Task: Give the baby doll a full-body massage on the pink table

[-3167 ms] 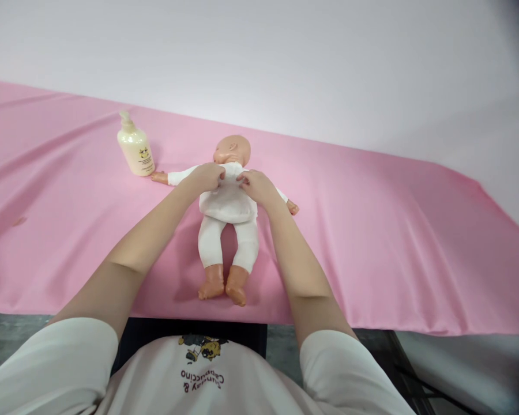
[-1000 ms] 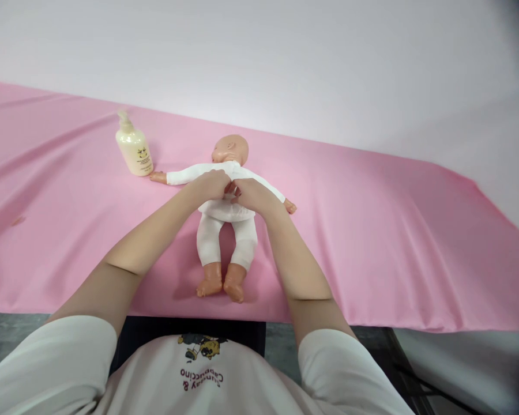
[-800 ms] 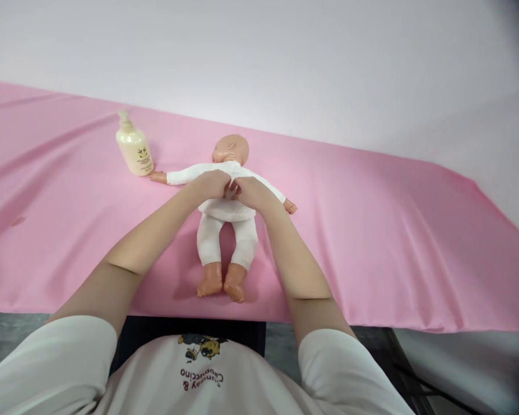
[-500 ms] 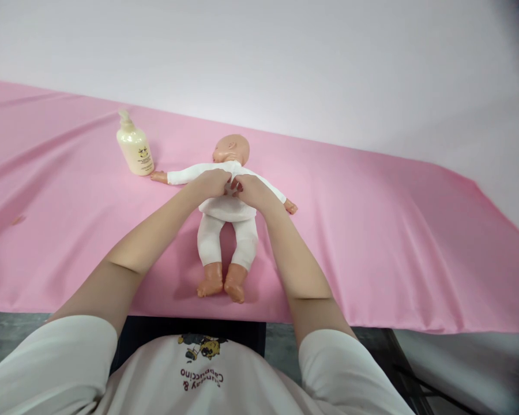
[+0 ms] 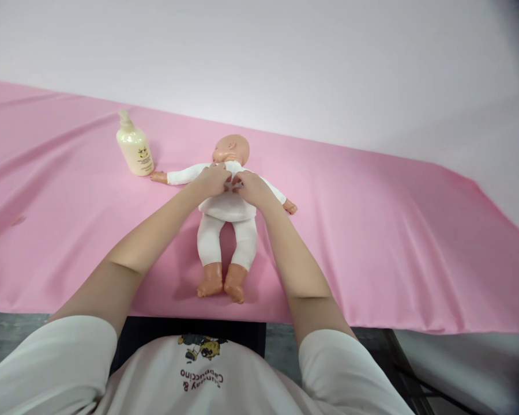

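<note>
A baby doll (image 5: 232, 151) lies on its back, head turned to the left, arms spread out. It is dressed in a white long-sleeved shirt (image 5: 228, 208) and white pants (image 5: 210, 235); its feet are bare. Both my hands meet at the middle of the shirt's chest. My left hand (image 5: 216, 178) has its fingers curled, tips closed at the shirt front. Just beside it, my right hand (image 5: 249, 187) pinches at the same spot from the other side. The fingertips and the bit of cloth between them are partly hidden.
A cream-coloured pump bottle (image 5: 135, 151) stands at the left, close to the doll's outstretched hand. Pink cloth (image 5: 363, 242) with folds covers the table, and a white wall (image 5: 259, 63) rises behind. The table's front edge runs just beyond the doll's feet.
The fingers of both hands have shifted slightly on the shirt's chest, and the back of my left hand sits a little higher. Doll and bottle stay in place.
</note>
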Action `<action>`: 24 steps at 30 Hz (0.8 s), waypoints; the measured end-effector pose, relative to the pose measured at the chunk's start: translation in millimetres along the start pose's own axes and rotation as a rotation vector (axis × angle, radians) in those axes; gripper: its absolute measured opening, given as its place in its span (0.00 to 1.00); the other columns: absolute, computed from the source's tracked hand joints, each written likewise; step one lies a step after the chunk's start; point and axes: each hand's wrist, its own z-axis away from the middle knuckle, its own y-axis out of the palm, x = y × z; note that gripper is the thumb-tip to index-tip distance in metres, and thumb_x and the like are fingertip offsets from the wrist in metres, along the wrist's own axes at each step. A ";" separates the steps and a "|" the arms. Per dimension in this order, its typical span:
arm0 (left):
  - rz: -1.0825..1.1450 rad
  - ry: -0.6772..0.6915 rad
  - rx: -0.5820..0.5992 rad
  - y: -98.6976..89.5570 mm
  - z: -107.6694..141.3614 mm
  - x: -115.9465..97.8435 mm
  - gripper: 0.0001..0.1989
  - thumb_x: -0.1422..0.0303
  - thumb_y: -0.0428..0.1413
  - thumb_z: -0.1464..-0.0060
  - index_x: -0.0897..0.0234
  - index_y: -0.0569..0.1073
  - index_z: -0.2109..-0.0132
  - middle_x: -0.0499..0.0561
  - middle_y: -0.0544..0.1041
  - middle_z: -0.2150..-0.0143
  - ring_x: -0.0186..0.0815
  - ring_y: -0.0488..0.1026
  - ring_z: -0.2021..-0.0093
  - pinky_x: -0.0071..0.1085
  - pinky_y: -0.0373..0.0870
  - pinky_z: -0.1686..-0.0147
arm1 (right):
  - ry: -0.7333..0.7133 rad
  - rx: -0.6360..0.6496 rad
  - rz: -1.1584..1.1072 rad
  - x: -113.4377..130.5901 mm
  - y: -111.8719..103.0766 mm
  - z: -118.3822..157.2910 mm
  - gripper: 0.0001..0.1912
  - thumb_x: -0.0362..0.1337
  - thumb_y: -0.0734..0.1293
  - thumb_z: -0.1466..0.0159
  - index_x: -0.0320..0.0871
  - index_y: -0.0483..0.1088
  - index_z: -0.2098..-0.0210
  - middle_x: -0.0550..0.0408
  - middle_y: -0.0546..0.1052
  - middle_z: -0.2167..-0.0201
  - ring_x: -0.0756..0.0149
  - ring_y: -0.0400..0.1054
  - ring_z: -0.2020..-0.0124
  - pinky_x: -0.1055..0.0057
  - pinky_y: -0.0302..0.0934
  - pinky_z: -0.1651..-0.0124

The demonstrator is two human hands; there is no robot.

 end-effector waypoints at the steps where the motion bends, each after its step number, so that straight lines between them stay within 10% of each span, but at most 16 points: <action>1: -0.006 0.005 -0.002 0.3 -0.4 0.5 0.14 0.66 0.52 0.35 0.62 0.78 0.47 0.60 0.73 0.42 0.51 0.72 0.44 0.42 0.68 0.47 | 0.018 0.016 -0.010 1.9 -1.5 0.2 0.12 0.29 0.65 0.36 0.42 0.76 0.54 0.47 0.79 0.53 0.57 0.73 0.54 0.60 0.67 0.48; 12: 0.029 -0.022 -0.069 7.9 -4.8 3.8 0.15 0.68 0.52 0.34 0.65 0.72 0.42 0.60 0.75 0.40 0.50 0.71 0.41 0.43 0.67 0.43 | 0.070 0.024 -0.087 -2.0 3.5 -6.2 0.14 0.29 0.62 0.31 0.36 0.74 0.48 0.44 0.76 0.48 0.62 0.70 0.52 0.67 0.61 0.43; 24: 0.051 -0.008 -0.234 31.2 -14.5 16.4 0.21 0.67 0.49 0.34 0.66 0.68 0.37 0.63 0.67 0.32 0.52 0.64 0.35 0.46 0.65 0.39 | 0.049 -0.168 -0.032 -21.6 30.9 -14.2 0.23 0.32 0.60 0.31 0.36 0.66 0.38 0.36 0.69 0.40 0.48 0.62 0.36 0.51 0.57 0.33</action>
